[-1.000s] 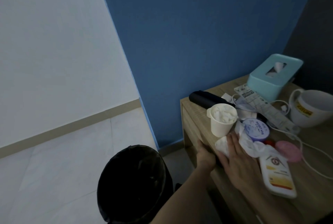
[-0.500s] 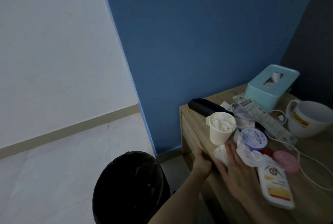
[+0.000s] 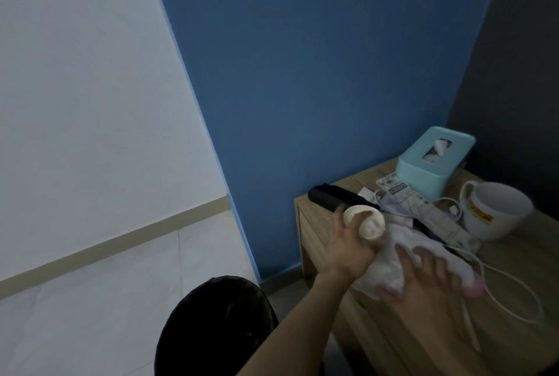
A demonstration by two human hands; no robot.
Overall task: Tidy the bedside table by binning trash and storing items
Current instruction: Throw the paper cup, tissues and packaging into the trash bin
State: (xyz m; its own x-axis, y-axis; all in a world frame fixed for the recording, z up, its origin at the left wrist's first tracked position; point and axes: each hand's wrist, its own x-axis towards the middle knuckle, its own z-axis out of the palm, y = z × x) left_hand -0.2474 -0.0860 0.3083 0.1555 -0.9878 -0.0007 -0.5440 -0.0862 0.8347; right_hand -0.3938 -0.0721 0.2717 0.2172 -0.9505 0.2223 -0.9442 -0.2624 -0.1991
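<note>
My left hand [image 3: 348, 250] grips a white paper cup [image 3: 456, 222] stuffed with tissue, tipped on its side above the wooden bedside table's [image 3: 314, 224] left front corner. My right hand [image 3: 423, 282], fingers spread, presses on a heap of crumpled white tissues [image 3: 390, 266] at the table's front edge, blurred by motion. The black bin [image 3: 211, 327] stands on the floor below and left of the table. A pink round thing [image 3: 476, 288] peeks out beside my right fingers.
On the table lie a black cylinder [image 3: 329, 198], a printed packet [image 3: 423, 209], a white cable [image 3: 514, 288], a white mug [image 3: 496, 209] with yellow print and a teal tissue box [image 3: 435, 157]. Blue wall stands behind; pale floor tiles lie left.
My left hand left the table's front edge and took the paper cup, lifting and tipping it. My right hand slid onto the tissue heap, gathering it. The lotion bottle and purple tub are now hidden.
</note>
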